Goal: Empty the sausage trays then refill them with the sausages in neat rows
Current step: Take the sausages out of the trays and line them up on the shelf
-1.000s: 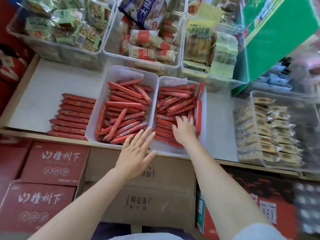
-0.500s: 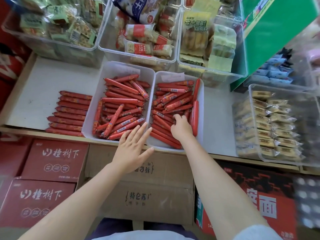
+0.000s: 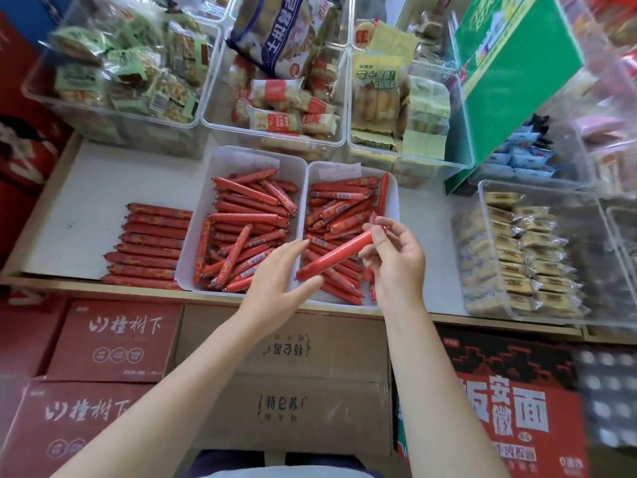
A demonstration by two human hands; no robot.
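Two white trays stand side by side on the shelf, the left tray (image 3: 224, 167) and the right tray (image 3: 394, 215), both full of jumbled red sausages. A neat row of sausages (image 3: 148, 244) lies on the shelf left of the trays. My right hand (image 3: 396, 257) pinches one end of a large red sausage (image 3: 336, 255) lifted above the right tray. My left hand (image 3: 279, 274) is below its other end with straight fingers, the thumb touching the sausage.
Clear bins of packaged snacks (image 3: 113, 74) stand behind the trays, and another clear bin of wrapped cakes (image 3: 524, 257) sits to the right. A green box (image 3: 517, 70) leans at the back right. Cardboard cartons (image 3: 282, 391) are stacked below the shelf edge.
My right hand has come up out of the right tray holding a large sausage. My left hand has moved right to meet the sausage's lower end.
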